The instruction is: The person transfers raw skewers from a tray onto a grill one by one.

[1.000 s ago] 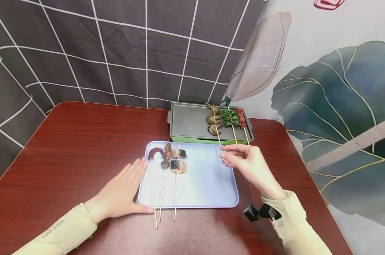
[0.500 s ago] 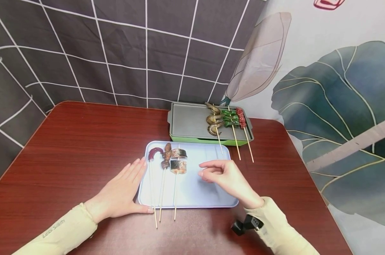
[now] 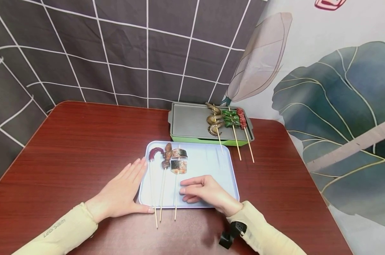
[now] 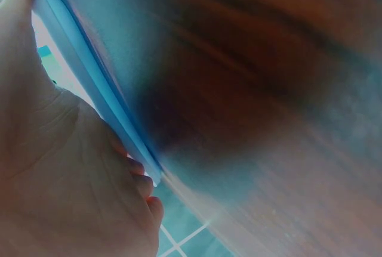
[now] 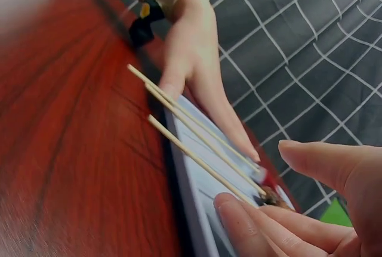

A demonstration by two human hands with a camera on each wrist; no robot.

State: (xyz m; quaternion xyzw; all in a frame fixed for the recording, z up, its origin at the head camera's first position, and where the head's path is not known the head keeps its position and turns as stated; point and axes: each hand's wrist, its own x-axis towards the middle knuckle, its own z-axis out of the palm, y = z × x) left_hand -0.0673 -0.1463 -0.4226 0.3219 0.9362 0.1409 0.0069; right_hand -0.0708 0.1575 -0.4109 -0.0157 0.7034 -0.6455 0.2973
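A pale blue tray [image 3: 216, 166] holds three skewers, their sticks jutting over its front edge. Leftmost is a dark red tentacle skewer [image 3: 154, 152], then a brown meat skewer [image 3: 166, 162], then a fish skewer [image 3: 179, 166] with two silvery chunks. My left hand [image 3: 119, 194] rests against the tray's left side, fingers straight along the rim and thumb at the front left corner. Over the tray, my right hand [image 3: 208, 194] has its fingertips just right of the fish skewer's stick. The right wrist view shows its thumb [image 5: 316, 158] and fingers apart, holding nothing.
Behind the tray stands a green grill with a grey plate [image 3: 190, 120]. On its right side lie a shrimp-like grey-brown skewer [image 3: 214, 120], a green pepper skewer [image 3: 230, 120] and a red meat skewer [image 3: 241, 117], sticks pointing forward. A dark gridded cloth [image 3: 122, 46] hangs behind the table.
My right hand has let go of the shrimp-like skewer's stick at the grill and moved left and toward me, over to the fish skewer's stick. The left hand has stayed put.
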